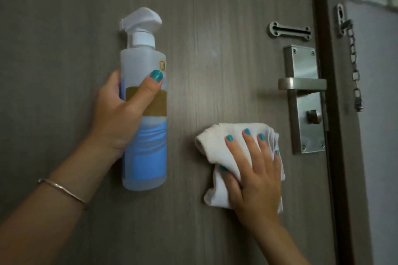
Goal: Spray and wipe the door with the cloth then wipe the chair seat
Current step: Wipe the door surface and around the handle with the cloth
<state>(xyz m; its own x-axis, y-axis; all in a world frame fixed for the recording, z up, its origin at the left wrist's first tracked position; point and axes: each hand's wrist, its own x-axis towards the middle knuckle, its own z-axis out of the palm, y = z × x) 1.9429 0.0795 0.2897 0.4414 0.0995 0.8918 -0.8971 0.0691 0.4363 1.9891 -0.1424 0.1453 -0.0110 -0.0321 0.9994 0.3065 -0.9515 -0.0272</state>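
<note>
Dim, soft focus; wide-angle bending at edges.

Your right hand (256, 170) covers much of the cloth (217, 146); your left fingers (114, 84) vanish behind the spray bottle (144, 114), label unreadable.
</note>
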